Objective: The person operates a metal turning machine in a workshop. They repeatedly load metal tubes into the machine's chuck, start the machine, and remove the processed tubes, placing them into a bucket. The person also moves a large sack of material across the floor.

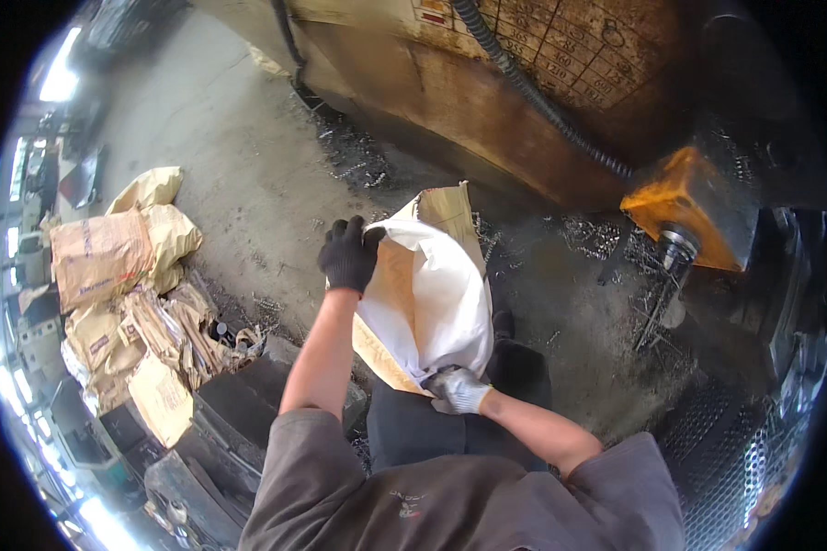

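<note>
In front of my legs stands a paper sack (pixel 397 285) with its mouth spread wide, tan paper outside and a white liner (pixel 450 298) within. My left hand (pixel 347 257), in a black glove, is closed on the sack's rim at its far left side. At the near right edge my right hand (pixel 458 389), in a white and grey glove, pinches the rim, its fingertips partly hidden by the liner. A flattened tan flap (pixel 446 209) sticks out at the far side. The sack's bottom is out of sight.
A heap of crumpled and folded paper sacks (pixel 101 262) lies at the left. Ahead rises a rusty machine panel (pixel 469 101) with a dark ribbed hose (pixel 542 96). An orange machine block (pixel 685 207) juts out at the right. Metal shavings (pixel 597 237) litter the concrete floor.
</note>
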